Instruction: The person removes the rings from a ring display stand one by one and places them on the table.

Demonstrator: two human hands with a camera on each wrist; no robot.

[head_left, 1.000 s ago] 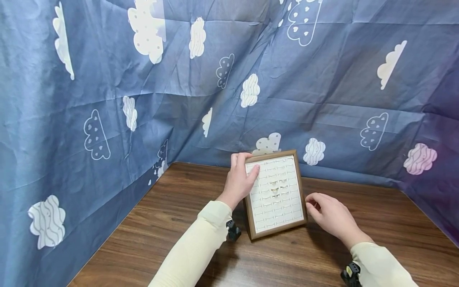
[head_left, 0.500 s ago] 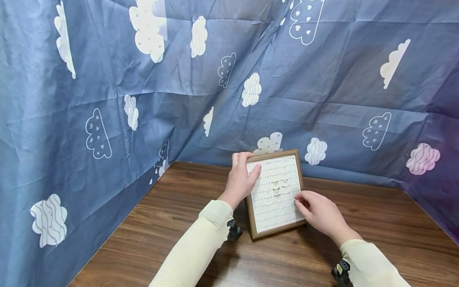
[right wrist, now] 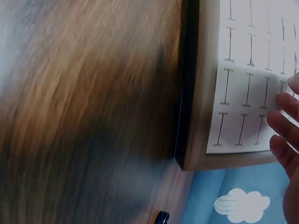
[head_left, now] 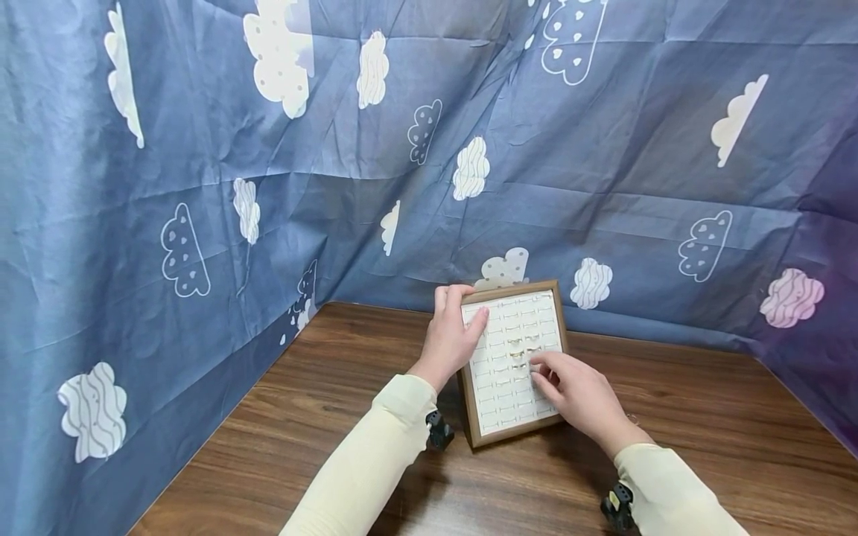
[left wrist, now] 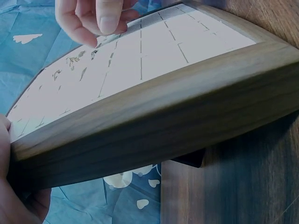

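One cloth is hanging along the back edge of the tabletop. Toward that edge, a framed board is standing tilted. The left hand is gripping its upper left corner, thumb lying on the white face; the right hand is covering part of its right half, fingers bent, and I cannot tell whether they are pinching anything. Several rings are sitting near the board's middle.

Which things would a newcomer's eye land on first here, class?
Likely the wood-framed white board, tilted on the brown table, with gold-coloured pieces near its middle. Next, the left hand's grip on its upper left corner and the right hand's grip over its right side. Behind hangs a blue cloth printed with white clouds.
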